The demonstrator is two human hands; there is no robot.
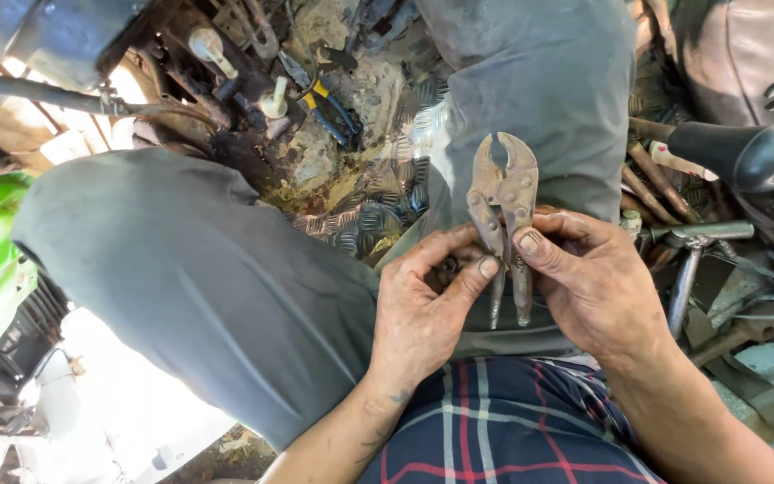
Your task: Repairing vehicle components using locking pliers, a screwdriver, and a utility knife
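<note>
I look down on my own grey-trousered legs [226,296], which fill most of the view, with a checked shirt [503,421] at the bottom edge. Between the knees lies a dirty tread-plate floor [360,211], and on it a pair of blue-and-yellow-handled pliers [324,99]. To the right sits a black rounded knob [754,152], with a metal hammer-like tool [692,242] below it.

The thing in hand is a pair of rusty locking pliers [503,211], held upright over my right thigh, its nose open and pointing away from me. I judge it rigid steel, fairly heavy for its size, rough with rust and so not slippery, though my greasy fingers may slide. The two handles are the place to hold it.

My right hand [597,287] is closed on the right handle, thumb pressed on its face. My left hand [427,309] pinches the left handle between thumb and fingers; something small and dark may sit in its palm, but I cannot tell.

I see no container.
</note>
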